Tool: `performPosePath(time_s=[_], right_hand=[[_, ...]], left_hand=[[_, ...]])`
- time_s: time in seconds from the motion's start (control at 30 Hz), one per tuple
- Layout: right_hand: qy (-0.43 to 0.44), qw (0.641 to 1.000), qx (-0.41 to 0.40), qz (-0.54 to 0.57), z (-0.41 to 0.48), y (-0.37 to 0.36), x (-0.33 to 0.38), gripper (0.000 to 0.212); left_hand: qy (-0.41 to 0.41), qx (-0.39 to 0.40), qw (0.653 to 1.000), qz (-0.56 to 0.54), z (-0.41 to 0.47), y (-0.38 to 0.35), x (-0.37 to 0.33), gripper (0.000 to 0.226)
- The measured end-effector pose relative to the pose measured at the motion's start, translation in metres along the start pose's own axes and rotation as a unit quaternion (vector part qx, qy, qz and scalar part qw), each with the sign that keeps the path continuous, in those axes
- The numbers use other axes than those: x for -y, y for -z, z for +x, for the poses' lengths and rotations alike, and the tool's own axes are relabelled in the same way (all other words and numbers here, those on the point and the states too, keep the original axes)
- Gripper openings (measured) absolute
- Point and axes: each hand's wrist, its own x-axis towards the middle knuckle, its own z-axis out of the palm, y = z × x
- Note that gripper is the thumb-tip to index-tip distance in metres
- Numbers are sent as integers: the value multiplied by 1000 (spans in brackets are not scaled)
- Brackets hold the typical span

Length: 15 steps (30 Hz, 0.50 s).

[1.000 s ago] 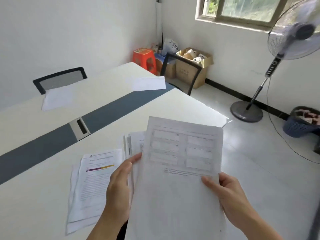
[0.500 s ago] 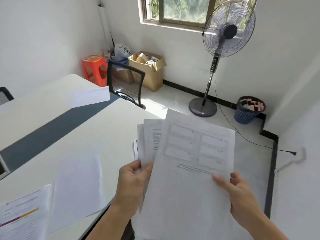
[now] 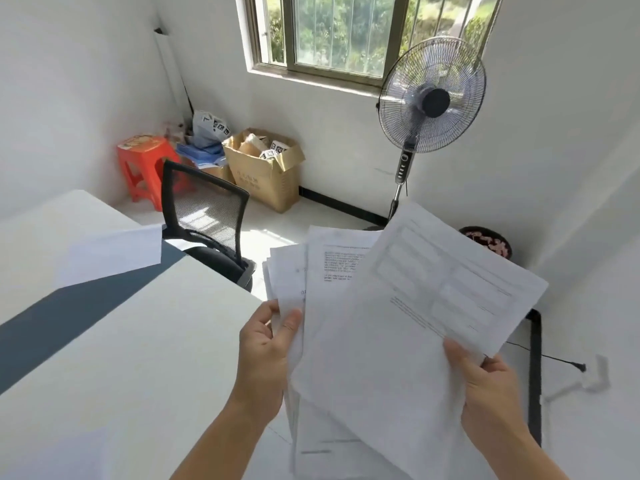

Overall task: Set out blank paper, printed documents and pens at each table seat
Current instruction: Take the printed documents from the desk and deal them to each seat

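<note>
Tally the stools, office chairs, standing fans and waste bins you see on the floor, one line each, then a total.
Orange stool: 1
Office chair: 1
Standing fan: 1
Waste bin: 1
Total: 4

Small, plain office meeting room. A long white worktop (image 3: 138,358) with a dark grey strip (image 3: 86,306) down its middle fills the left side. A black mesh office chair (image 3: 204,213) stands at its far end, and a blank sheet (image 3: 114,254) lies near that end. A fanned stack of printed documents (image 3: 381,341) is held up in the foreground. Around them are white walls (image 3: 69,98), a pale tiled floor (image 3: 273,233), a barred window (image 3: 346,32), a pedestal fan (image 3: 431,98), an open cardboard box (image 3: 266,181), an orange plastic stool (image 3: 145,164) and a dark wastebasket (image 3: 465,232).
</note>
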Motion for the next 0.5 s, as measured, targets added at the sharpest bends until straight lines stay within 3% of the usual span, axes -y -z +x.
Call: performPosePath(time_s=[0.2,0.33,0.5], right_hand=[[-28,999,19,3,83,-13,11,17],[-64,993,103,2,163,-27,32,27],[-109,973,201,10,264,-53,65,24]], left_hand=[[-34,-5,998,51,73,-38,10,51],[22,-27,998,46,126,-75,17,23],[43,-64,995,56,181,-131,7,18]])
